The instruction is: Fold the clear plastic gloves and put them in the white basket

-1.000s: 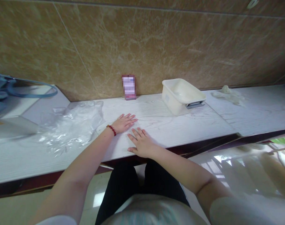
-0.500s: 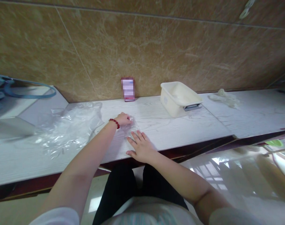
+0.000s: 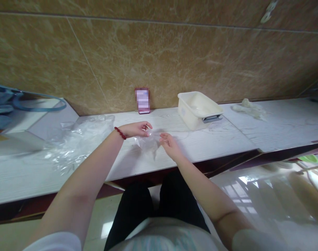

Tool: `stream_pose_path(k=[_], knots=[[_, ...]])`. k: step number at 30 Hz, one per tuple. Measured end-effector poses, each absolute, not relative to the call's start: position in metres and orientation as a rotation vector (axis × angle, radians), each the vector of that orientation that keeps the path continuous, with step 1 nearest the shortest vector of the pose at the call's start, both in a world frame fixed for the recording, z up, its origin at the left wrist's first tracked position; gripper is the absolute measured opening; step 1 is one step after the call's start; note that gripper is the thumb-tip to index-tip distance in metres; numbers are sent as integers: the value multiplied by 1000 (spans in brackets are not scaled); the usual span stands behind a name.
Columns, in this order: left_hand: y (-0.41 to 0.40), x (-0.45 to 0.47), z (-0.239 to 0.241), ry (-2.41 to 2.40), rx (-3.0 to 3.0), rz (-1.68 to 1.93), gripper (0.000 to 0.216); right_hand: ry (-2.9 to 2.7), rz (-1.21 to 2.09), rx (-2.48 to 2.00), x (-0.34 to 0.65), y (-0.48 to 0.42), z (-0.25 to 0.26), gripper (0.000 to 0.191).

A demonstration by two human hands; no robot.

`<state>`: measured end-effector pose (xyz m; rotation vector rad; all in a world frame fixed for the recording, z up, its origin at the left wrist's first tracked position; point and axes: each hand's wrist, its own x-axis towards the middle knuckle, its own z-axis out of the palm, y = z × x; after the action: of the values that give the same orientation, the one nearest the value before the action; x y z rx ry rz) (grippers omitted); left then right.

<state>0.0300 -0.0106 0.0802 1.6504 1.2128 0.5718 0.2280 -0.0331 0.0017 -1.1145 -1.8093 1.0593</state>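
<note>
A small clear plastic bag (image 3: 148,143) hangs just above the white counter (image 3: 200,143) between my two hands. My left hand (image 3: 136,129), with a red bead bracelet at the wrist, pinches the bag's upper left edge. My right hand (image 3: 169,144) pinches its right edge. Both hands are lifted a little off the counter top.
A heap of clear plastic bags (image 3: 80,139) lies to the left. A phone (image 3: 142,100) leans against the brown tiled wall. A cream plastic tub (image 3: 198,108) stands to the right, with a crumpled pale glove (image 3: 249,107) beyond it. A blue bag (image 3: 7,104) sits at far left.
Both hands lay flat on the counter a second ago. The left hand then closed on a clear bag, and now both hands have lifted it and hold it by its edges.
</note>
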Motion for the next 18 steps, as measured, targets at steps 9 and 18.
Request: stream_pose_path(k=[9,18], knots=[[-32,48,100,1160,1337,775,31,-1829,1683,-889,224,-31,40,25],[-70,68,57,1010,898,1098,38,-1847,1267,-1140,226,-53,26,28]])
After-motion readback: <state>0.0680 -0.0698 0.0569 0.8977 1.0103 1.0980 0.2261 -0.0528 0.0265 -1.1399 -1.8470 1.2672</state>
